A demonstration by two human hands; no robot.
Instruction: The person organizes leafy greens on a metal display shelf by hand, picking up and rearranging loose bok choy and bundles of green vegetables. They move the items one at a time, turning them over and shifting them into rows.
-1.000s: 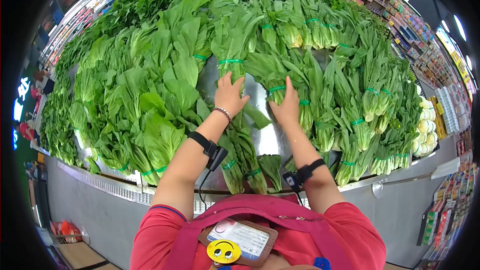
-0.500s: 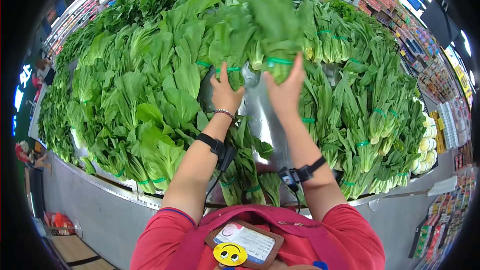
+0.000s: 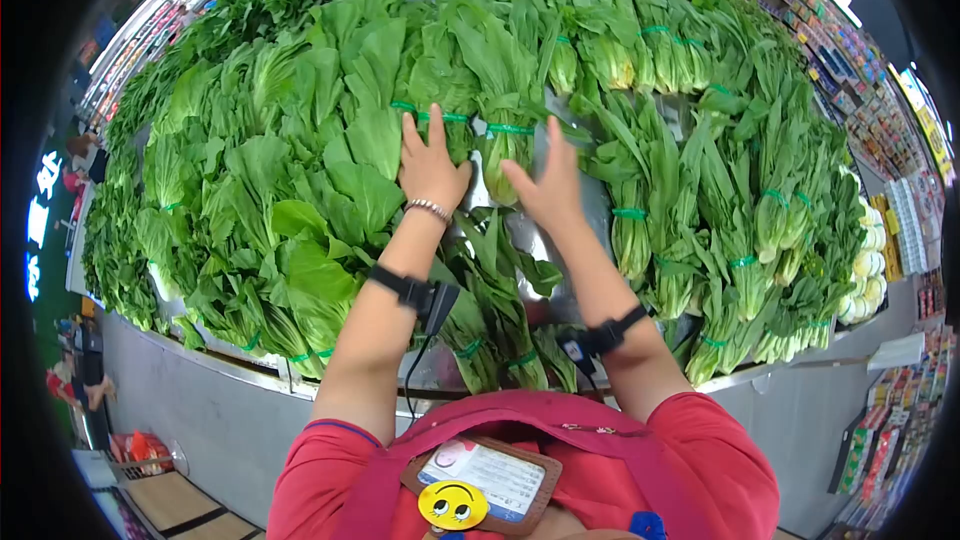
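My left hand point(image 3: 433, 170) has its fingers spread over the base of a leafy green bundle point(image 3: 442, 75) tied with green tape. My right hand point(image 3: 552, 183), slightly blurred, is open, with thumb and fingers apart. It is just right of a second tied bundle of greens point(image 3: 503, 155), whose pale stems point toward me. That bundle lies on the display beside the first one, its leaves pointing away. Below the hands, more tied bundles point(image 3: 480, 315) lie on the shiny metal surface point(image 3: 530, 250).
Heaps of leafy greens point(image 3: 250, 170) cover the left side, and tied bundles point(image 3: 740, 200) fill the right. White-wrapped produce point(image 3: 866, 260) stands at the right end. The stand's metal edge point(image 3: 270, 377) runs along the front. Stocked shelves point(image 3: 850, 70) line the far right.
The bundle that was raised and blurred in my right hand now lies beside the left one, and my right hand has let go. The view has shifted slightly.
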